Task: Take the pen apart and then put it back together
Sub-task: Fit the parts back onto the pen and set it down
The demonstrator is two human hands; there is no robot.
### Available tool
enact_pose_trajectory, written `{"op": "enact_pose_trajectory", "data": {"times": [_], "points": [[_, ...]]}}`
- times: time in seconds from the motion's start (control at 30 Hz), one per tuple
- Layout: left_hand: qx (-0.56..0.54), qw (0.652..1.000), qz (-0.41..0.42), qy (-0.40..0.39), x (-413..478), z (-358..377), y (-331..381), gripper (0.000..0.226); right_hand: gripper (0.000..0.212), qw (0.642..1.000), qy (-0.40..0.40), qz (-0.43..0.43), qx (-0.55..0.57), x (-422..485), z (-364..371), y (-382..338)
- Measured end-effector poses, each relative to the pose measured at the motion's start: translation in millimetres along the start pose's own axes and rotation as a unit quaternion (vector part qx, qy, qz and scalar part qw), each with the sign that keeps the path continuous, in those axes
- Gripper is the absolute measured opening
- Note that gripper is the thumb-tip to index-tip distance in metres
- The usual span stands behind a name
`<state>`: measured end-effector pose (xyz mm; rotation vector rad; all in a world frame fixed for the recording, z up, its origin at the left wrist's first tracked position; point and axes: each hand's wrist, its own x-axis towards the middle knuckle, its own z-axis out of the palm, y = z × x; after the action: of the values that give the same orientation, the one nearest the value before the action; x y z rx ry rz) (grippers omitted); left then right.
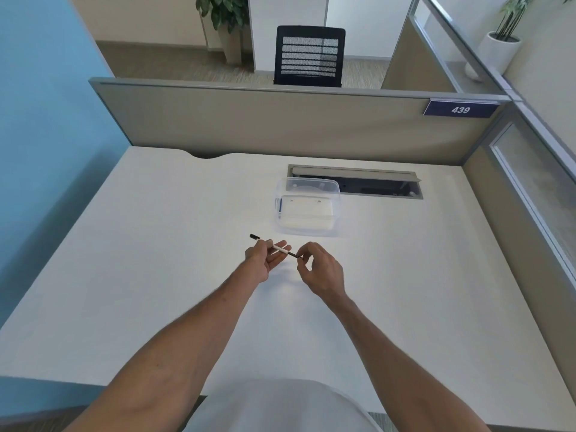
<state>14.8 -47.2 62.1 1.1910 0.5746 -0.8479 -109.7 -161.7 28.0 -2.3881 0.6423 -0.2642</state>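
A wide white tabletop fills the view, backed by a beige partition with a recessed cable tray set into the far side. Just in front of that tray stands a clear plastic box; nothing can be made out inside it.

Nearer, both forearms reach forward and meet above the middle of the tabletop. The left hand lies palm up, fingers loosely extended, with the thumb pressing the pen against them. The pen lies slanted, its dark far end sticking out past the left hand, its white barrel across the fingers. The right hand pinches the near dark end between thumb and forefinger, the other fingers curled.

The pen looks whole, with no loose parts on the tabletop, so this is probably the start of taking it apart, though a last step of reassembly cannot be ruled out. Next comes a twist or straight pull at the pinched end, with the left hand gripping the barrel firmly.
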Motion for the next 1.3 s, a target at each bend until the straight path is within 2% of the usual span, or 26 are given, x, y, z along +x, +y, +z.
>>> {"op": "enact_pose_trajectory", "data": {"times": [0.2, 0.33, 0.73, 1.3], "points": [[0.016, 1.000, -0.002, -0.004, 0.6, 0.3, -1.0, 0.010, 0.009, 0.999, 0.002, -0.024, -0.028, 0.8, 3.4, -4.6], [0.013, 1.000, -0.003, -0.003, 3.0, 0.0, -0.5, 0.019, 0.016, 1.000, -0.003, -0.005, -0.021, 2.3, 5.2, -4.1], [0.025, 1.000, 0.008, -0.003, 5.5, -1.1, 8.6, 0.010, 0.030, 1.000, -0.017, 0.006, -0.014, 14.5, 5.7, -8.3], [0.044, 0.999, 0.001, -0.029, 6.9, -1.0, -0.8, 0.015, 0.017, 0.999, -0.030, 0.029, 0.010, 12.3, 7.1, -10.1]]}}
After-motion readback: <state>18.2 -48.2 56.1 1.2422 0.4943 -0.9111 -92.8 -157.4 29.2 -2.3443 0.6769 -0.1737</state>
